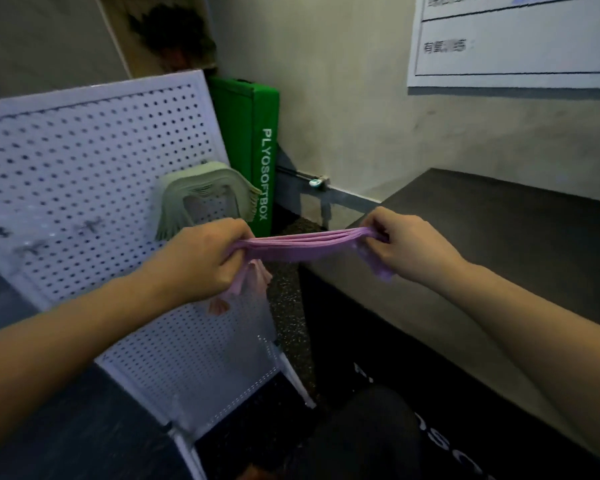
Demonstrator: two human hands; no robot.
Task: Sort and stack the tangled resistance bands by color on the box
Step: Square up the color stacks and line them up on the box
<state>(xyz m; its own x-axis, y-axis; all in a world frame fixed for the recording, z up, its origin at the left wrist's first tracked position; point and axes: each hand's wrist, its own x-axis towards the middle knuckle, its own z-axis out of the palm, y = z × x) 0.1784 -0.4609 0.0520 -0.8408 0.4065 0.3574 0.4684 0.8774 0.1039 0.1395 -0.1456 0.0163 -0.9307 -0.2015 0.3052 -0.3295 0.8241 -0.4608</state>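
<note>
**A:** Looking at the bunch of flat purple rubber resistance bands (pixel 305 244), it's pulled out in a line between both hands, up in the air over the gap between the white perforated metal panel (pixel 84 161) and the big black box (pixel 499 244). Not resting on anything afaict.

**B:** Yep. Left hand (pixel 201 261) has its fingers curled tight round the left end, w/ loose purple ends and some pinkish band ends (pixel 257 275) hanging under the fist. Right hand (pixel 409 247) is pinching the other end, fingers bent over it, and a bit of purple dangles below there too.

**A:** Pile of pale grey-green flat loop bands (pixel 205 199) sits behind the left hand, right up against the panel (can't tell if it's hooked on or just leaning).

**B:** Bg stuff: green padded box printed "PLYOSOFTBOX" (pixel 253 150) stands upright in the corner by the panel's far edge, white printed poster (pixel 513 39) on the wall top right. Black box's top is matte, just right of and below the right hand, and the bands aren't touching it.
</note>
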